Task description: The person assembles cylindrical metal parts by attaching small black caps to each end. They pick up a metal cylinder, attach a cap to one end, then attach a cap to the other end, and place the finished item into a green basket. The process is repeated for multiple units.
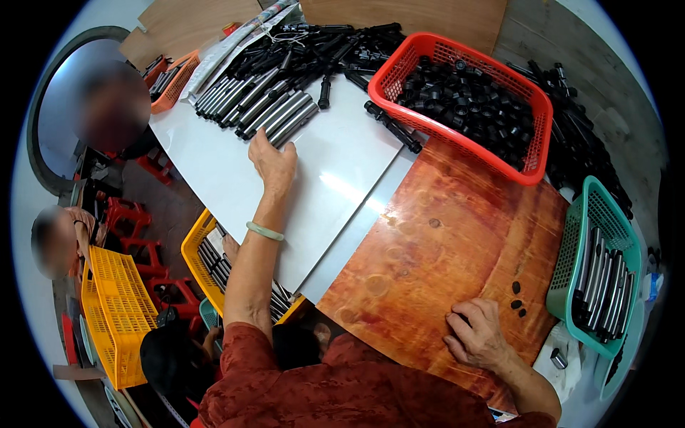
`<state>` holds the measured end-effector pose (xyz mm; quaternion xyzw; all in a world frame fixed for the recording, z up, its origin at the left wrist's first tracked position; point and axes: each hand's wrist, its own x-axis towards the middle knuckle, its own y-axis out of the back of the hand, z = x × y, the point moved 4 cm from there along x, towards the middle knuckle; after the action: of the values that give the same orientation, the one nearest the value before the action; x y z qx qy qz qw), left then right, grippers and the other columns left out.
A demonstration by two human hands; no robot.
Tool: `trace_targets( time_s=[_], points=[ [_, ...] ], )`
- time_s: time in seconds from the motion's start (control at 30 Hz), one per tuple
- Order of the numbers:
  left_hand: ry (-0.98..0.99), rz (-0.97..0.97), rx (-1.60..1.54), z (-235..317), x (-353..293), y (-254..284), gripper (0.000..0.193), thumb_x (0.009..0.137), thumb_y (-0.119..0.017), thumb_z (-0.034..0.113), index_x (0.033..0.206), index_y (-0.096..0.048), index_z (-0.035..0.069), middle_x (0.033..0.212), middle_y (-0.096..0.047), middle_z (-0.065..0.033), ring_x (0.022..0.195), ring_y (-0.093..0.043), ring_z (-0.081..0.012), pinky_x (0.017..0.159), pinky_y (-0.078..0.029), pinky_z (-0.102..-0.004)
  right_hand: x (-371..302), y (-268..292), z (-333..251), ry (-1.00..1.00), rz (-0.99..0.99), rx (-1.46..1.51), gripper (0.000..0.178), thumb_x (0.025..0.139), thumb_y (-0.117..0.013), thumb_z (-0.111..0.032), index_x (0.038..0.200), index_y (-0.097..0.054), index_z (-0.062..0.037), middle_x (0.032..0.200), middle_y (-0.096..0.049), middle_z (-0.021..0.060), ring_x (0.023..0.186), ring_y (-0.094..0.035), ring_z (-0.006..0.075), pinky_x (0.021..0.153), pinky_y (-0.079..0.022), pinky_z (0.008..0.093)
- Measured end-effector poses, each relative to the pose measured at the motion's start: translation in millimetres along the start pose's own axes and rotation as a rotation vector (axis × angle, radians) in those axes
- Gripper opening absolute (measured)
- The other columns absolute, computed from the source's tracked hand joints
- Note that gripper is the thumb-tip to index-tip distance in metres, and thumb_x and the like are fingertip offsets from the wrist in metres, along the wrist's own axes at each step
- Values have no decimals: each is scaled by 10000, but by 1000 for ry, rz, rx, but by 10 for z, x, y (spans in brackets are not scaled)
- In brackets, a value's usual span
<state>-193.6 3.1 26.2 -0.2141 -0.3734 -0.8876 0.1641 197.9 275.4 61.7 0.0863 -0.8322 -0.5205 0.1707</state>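
Observation:
My left hand (pixel 273 165) reaches to the near ends of a row of silver and black metal tubes (pixel 275 116) on the white tabletop (pixel 335 153). Its fingertips are at the tube ends, with the thumb held apart; I cannot tell whether they touch a tube. A pale green bangle (pixel 265 231) circles that wrist. Loosely bent, my right hand (pixel 479 334) rests on the reddish-brown wooden board (pixel 428 257), its fingers apart and no object visible in them. Beside it lie several small black discs (pixel 516 304).
A red basket (pixel 457 150) of black caps stands at the far edge of the board. To the right, a green basket (pixel 571 299) holds metal tubes. Black tube parts (pixel 328 50) are heaped behind. Yellow crates (pixel 118 314) and other people are at the left.

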Motion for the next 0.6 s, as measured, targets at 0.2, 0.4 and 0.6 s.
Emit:
trace_targets(
  time_s=[0.2,0.4,0.6],
  points=[
    [-444,42,432,191,142,-67,409,675,-654,106,1053,-596,-36,1135,-529,-208,1135,-449,-348,974,-332,-480,14,-15,12,-1,8,8,389,645,-741,-186,981,-601,-46,1056,-522,100,995,-472,273,823,-356,423],
    [-423,-2,527,179,127,-175,344,715,-649,157,1006,-618,-25,1106,-549,-187,1057,-492,-319,901,-353,-493,32,4,-23,-17,0,8,401,639,-741,-180,987,-598,-41,1050,-519,103,997,-472,281,826,-356,430],
    [-349,-80,522,195,124,-156,348,736,-638,167,1030,-615,-17,1108,-538,-185,1061,-490,-322,913,-348,-511,6,-20,-14,-20,1,12,412,640,-735,-167,1001,-591,-32,1063,-512,119,1009,-466,299,831,-361,442]
  ],
)
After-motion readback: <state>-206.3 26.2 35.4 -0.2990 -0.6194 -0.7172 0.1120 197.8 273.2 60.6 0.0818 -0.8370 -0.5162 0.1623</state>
